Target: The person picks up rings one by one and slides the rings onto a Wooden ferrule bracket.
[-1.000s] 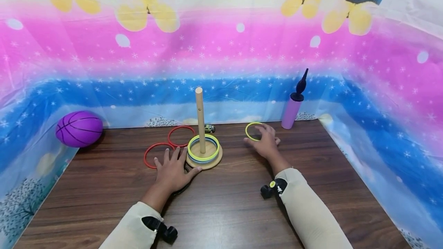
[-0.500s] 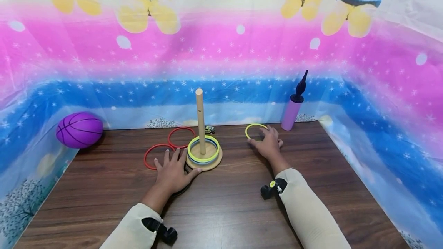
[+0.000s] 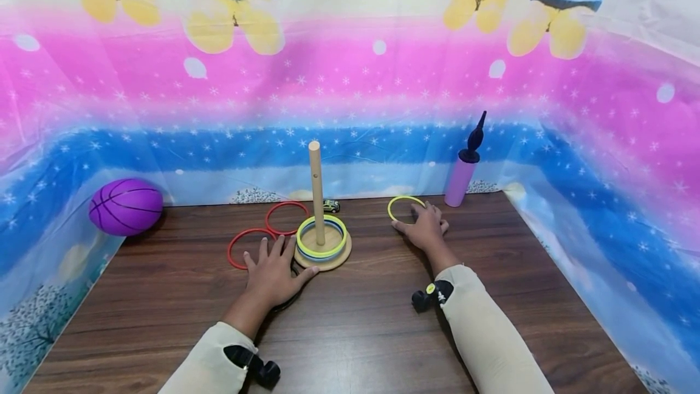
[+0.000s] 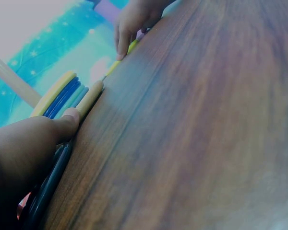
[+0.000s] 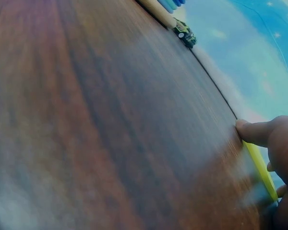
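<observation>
Tabletop (image 3: 350,327) arrangement is unchanged. Left hand (image 3: 273,275) is spread beside the peg stand (image 3: 317,193); right hand (image 3: 426,228) pinches a yellow ring (image 5: 259,166), still unlifted.

Your left sleeve (image 3: 202,363): cream, long, ending at the wrist. Black strap (image 3: 238,354) shows through a gap in the cloth; stubby, rounded black camera (image 3: 268,374) juts from it on the inner side. Your right sleeve (image 3: 487,327): same cream, lightly creased. Black mount (image 3: 446,290) there, yellow-green disc (image 3: 431,290), dark knob-like camera (image 3: 420,301) inward.
</observation>
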`<state>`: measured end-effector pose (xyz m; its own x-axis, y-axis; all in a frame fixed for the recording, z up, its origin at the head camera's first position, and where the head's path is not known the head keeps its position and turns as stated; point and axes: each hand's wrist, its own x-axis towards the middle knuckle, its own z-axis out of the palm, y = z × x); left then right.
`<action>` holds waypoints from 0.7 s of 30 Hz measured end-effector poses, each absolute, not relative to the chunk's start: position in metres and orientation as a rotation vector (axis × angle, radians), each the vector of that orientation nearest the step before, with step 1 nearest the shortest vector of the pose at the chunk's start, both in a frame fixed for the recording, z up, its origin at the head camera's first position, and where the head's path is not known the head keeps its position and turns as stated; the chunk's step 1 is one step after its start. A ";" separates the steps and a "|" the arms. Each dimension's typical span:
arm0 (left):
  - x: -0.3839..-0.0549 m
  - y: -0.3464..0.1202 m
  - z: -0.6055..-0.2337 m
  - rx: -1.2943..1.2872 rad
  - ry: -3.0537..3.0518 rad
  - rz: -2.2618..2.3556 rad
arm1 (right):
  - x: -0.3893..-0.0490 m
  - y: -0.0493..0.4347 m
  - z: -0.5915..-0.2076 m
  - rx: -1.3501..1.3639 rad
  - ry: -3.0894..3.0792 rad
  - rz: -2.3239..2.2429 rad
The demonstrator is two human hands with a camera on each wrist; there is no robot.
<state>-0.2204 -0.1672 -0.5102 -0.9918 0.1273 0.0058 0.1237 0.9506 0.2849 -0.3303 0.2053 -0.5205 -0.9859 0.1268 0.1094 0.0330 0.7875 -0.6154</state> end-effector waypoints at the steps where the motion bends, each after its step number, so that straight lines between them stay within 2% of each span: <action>1: -0.221 -0.167 -0.510 0.198 3.090 0.450 | -0.331 0.205 -0.520 -0.126 -2.834 0.963; 21: -0.221 -0.167 -0.513 0.197 3.109 0.449 | -0.328 0.205 -0.523 -0.138 -2.791 0.973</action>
<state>-0.2211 -0.1670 -0.5127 -0.9921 0.1230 0.0240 0.1248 0.9515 0.2813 -0.3284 0.2050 -0.5233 -0.9792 0.1466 0.1406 0.0274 0.7811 -0.6238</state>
